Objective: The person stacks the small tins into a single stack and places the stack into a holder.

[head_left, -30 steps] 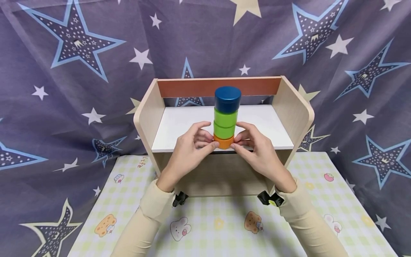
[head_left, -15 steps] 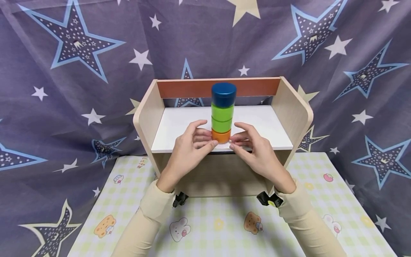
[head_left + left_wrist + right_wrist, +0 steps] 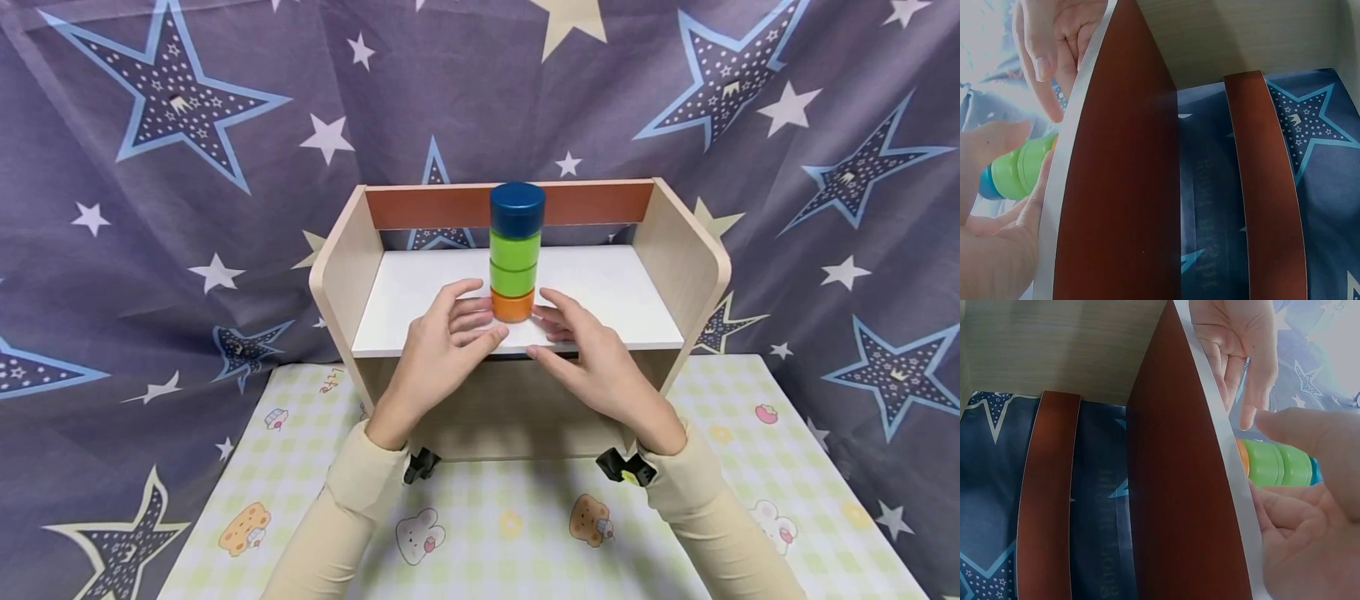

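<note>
A tall upright stack of cylindrical pieces stands on the white shelf (image 3: 420, 283) in the head view. Its bottom piece (image 3: 513, 306) is orange, two green pieces (image 3: 514, 254) sit in the middle, and a dark blue piece (image 3: 517, 210) tops it. My left hand (image 3: 448, 342) is at the stack's left, fingers relaxed, fingertips at the orange piece; whether they touch it cannot be told. On the other side, my right hand (image 3: 592, 354) has its fingers loosely spread close to the orange piece. Both thumbs lie in front of the stack, apart from it. The wrist views partly hide it behind the shelf edge.
Light wood side panels (image 3: 682, 250) flank the shelf, with a reddish-brown back rail (image 3: 442, 207) behind. Beneath the shelf is a compartment (image 3: 517, 408). The unit stands on a checked tablecloth (image 3: 510, 550); a star-patterned curtain (image 3: 285, 75) hangs behind.
The stack has slid backward and slightly left on the shelf. My right thumb and fingers have shifted slightly left, and the thumbs no longer lie against the orange piece.
</note>
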`<state>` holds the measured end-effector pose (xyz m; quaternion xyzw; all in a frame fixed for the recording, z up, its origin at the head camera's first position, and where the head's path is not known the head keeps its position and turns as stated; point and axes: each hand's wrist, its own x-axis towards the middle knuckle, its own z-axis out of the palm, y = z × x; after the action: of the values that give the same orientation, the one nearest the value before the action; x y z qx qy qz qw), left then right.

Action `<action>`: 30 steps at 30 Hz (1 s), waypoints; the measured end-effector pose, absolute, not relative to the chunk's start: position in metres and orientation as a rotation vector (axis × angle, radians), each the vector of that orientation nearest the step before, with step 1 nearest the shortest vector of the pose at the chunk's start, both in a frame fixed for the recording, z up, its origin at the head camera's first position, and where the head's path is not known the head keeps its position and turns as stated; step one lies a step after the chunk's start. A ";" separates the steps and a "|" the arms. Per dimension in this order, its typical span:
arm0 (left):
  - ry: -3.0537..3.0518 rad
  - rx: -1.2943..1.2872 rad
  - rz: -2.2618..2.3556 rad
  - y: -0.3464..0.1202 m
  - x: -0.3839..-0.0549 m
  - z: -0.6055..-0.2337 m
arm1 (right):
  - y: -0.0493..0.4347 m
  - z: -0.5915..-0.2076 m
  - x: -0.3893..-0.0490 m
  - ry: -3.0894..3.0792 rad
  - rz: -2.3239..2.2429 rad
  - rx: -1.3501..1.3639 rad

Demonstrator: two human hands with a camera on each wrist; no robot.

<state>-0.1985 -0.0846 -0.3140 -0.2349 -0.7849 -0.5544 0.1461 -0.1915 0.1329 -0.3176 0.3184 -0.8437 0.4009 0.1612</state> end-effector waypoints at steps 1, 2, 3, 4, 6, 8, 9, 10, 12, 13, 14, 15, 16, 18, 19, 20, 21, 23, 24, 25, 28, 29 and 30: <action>-2.263 -0.678 -1.597 -0.085 -0.199 -0.314 | 0.133 -0.317 -0.191 -2.424 1.127 0.902; -2.264 -0.679 -1.597 -0.085 -0.199 -0.314 | 0.132 -0.317 -0.191 -2.440 1.104 0.892; -2.267 -0.681 -1.594 -0.085 -0.199 -0.313 | 0.132 -0.316 -0.191 -2.454 1.082 0.885; -2.269 -0.682 -1.594 -0.085 -0.199 -0.313 | 0.132 -0.316 -0.191 -2.468 1.064 0.879; -2.274 -0.685 -1.597 -0.085 -0.199 -0.313 | 0.132 -0.315 -0.190 -2.489 1.026 0.870; -2.277 -0.689 -1.602 -0.085 -0.199 -0.313 | 0.131 -0.315 -0.190 -2.504 0.992 0.868; -2.278 -0.691 -1.605 -0.085 -0.199 -0.313 | 0.131 -0.314 -0.190 -2.508 0.978 0.871; -2.277 -0.694 -1.610 -0.085 -0.199 -0.313 | 0.131 -0.314 -0.190 -2.511 0.967 0.872; -2.279 -0.699 -1.614 -0.085 -0.198 -0.313 | 0.131 -0.314 -0.189 -2.512 0.950 0.878; -2.279 -0.701 -1.615 -0.085 -0.198 -0.313 | 0.131 -0.313 -0.189 -2.512 0.947 0.882; -2.280 -0.701 -1.616 -0.085 -0.198 -0.313 | 0.131 -0.313 -0.189 -2.511 0.944 0.885; -2.281 -0.702 -1.615 -0.085 -0.198 -0.313 | 0.131 -0.313 -0.189 -2.512 0.941 0.888; -2.284 -0.701 -1.615 -0.084 -0.197 -0.313 | 0.130 -0.313 -0.189 -2.513 0.935 0.888; -2.289 -0.699 -1.609 -0.084 -0.197 -0.313 | 0.130 -0.313 -0.189 -2.515 0.924 0.889; -2.291 -0.699 -1.607 -0.084 -0.197 -0.313 | 0.130 -0.313 -0.189 -2.517 0.919 0.889; -2.293 -0.698 -1.604 -0.084 -0.197 -0.313 | 0.130 -0.313 -0.190 -2.518 0.913 0.888; -2.296 -0.698 -1.600 -0.084 -0.197 -0.312 | 0.130 -0.313 -0.190 -2.521 0.908 0.886; -2.304 -0.696 -1.592 -0.084 -0.197 -0.312 | 0.129 -0.313 -0.190 -2.526 0.895 0.883; -2.307 -0.696 -1.590 -0.084 -0.197 -0.312 | 0.129 -0.313 -0.190 -2.529 0.891 0.883; -2.311 -0.696 -1.588 -0.084 -0.197 -0.312 | 0.129 -0.313 -0.190 -2.529 0.889 0.885; -2.325 -0.690 -1.585 -0.084 -0.195 -0.311 | 0.130 -0.313 -0.190 -2.516 0.905 0.895; -2.326 -0.688 -1.589 -0.084 -0.194 -0.310 | 0.130 -0.313 -0.190 -2.509 0.919 0.895; -2.322 -0.688 -1.601 -0.084 -0.192 -0.307 | 0.130 -0.314 -0.189 -2.498 0.941 0.898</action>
<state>-0.1916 -0.0839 -0.3074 -0.2352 -0.7941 -0.5477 0.1190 -0.1890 0.1302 -0.3136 0.3147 -0.8752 0.3296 0.1621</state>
